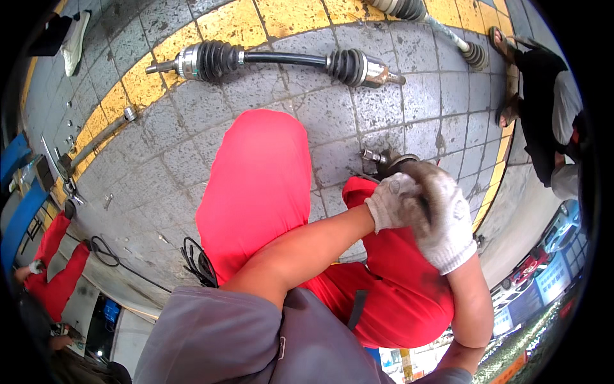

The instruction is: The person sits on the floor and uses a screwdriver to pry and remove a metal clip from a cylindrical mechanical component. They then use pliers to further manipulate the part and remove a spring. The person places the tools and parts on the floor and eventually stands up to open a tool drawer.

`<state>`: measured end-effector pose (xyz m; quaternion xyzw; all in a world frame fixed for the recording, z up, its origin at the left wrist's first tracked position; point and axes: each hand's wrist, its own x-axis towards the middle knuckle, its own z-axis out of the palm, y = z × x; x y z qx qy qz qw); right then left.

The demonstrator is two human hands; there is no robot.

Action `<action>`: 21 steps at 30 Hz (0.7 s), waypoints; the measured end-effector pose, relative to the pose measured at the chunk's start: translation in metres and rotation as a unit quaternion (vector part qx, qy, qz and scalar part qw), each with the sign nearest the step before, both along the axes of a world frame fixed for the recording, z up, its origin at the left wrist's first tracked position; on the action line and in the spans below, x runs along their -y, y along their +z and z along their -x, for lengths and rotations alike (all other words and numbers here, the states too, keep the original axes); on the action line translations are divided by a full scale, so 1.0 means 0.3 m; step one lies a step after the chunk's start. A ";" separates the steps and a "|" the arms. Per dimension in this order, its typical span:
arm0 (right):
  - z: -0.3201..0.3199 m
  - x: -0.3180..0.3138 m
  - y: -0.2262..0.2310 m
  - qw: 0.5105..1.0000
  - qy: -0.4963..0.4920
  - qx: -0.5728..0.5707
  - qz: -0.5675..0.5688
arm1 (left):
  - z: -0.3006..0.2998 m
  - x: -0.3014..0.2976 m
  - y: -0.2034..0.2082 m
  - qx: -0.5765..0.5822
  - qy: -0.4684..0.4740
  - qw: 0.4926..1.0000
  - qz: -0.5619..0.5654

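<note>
Both my hands wear soiled white knit gloves and meet over my right knee. My left hand (394,202) is closed, its fingers curled against the other glove. Slightly blurred, my right hand (446,224) bends its fingers down toward the left one. Whatever lies between them is hidden. Just beyond the gloves, close to the floor, is a dark rounded metal part (398,164) with a shiny socket-like end (372,155) pointing left; the gloves cover much of it. Farther off, a drive axle (284,58) with black ribbed boots lies across the tiles.
A second drive axle (441,31) lies at the far right. On the left are a long-handled socket wrench (102,137), small metal pieces and a black hose (198,261). People stand at the right (543,109) and left (57,262); a shoe (75,43) shows at upper left.
</note>
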<state>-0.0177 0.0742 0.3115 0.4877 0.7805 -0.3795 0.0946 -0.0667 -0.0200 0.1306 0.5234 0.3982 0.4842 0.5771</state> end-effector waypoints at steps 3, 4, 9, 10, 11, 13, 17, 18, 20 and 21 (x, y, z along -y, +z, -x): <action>-0.041 0.032 0.045 0.997 -0.019 0.070 -0.006 | -0.028 -0.002 -0.011 -0.047 -0.102 0.993 -0.026; -0.057 0.062 0.063 0.995 -0.022 0.102 0.001 | -0.017 -0.010 0.019 -0.078 -0.137 0.987 -0.022; -0.072 0.083 0.213 0.970 -0.027 0.226 0.083 | 0.004 0.003 0.138 -0.071 -0.092 0.991 -0.073; -0.073 0.080 0.239 0.968 -0.034 0.234 0.090 | -0.006 -0.005 0.157 -0.076 -0.123 0.986 -0.077; -0.078 0.086 0.254 0.965 -0.041 0.241 0.097 | -0.005 0.003 0.183 -0.082 -0.139 0.983 -0.089; -0.135 0.102 0.277 0.975 -0.045 0.204 0.069 | 0.002 -0.049 0.235 -0.127 -0.257 0.955 -0.080; -0.438 0.319 0.213 0.837 -0.522 0.003 0.161 | 0.027 0.034 0.070 -0.149 0.039 0.988 -0.019; -0.498 0.404 0.170 0.811 -0.568 -0.033 0.136 | 0.000 0.085 -0.025 -0.187 0.126 0.971 0.076; -0.663 0.643 0.059 0.767 -0.632 -0.052 0.102 | -0.020 0.074 -0.072 -0.226 0.173 0.881 0.378; -0.728 0.771 -0.020 0.755 -0.647 -0.034 0.099 | 0.022 0.037 -0.059 -0.226 0.134 0.779 0.569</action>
